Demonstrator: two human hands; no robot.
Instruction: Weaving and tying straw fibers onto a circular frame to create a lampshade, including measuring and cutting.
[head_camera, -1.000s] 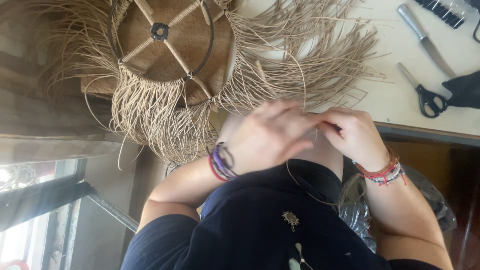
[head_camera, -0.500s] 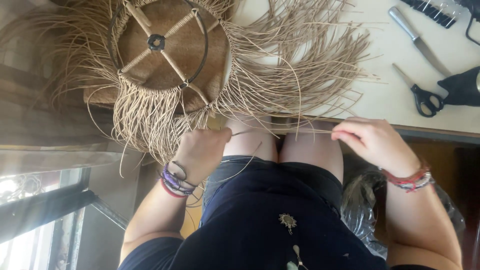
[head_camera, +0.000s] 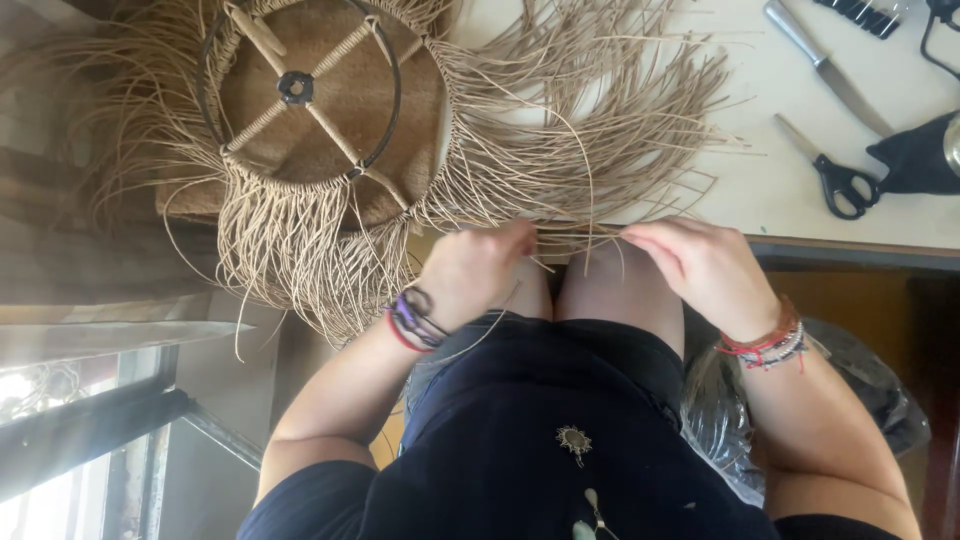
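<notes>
From my side I see the woven shade (head_camera: 330, 110) lying at the edge of the white table (head_camera: 800, 190), partly hanging over it toward the person's knees. It is a round piece made of pale, straw-coloured cord. A dark metal ring with light wrapped spokes and a small black hub sits in its middle, on a brown woven surface. Around the ring many long loose strands (head_camera: 600, 150) spread out like a fringe, some over the table, some falling down at the edge.

The left hand (head_camera: 470, 275) is closed in a loose fist on a few strands just below the shade. The right hand (head_camera: 705, 270) is near it, fingers bent and pinched on the same thin strands, which run straight between both hands. I cannot tell exactly how many strands each hand holds.

On the table, well apart to the right, lie black-handled scissors (head_camera: 835, 175) and a knife (head_camera: 825, 70).
</notes>
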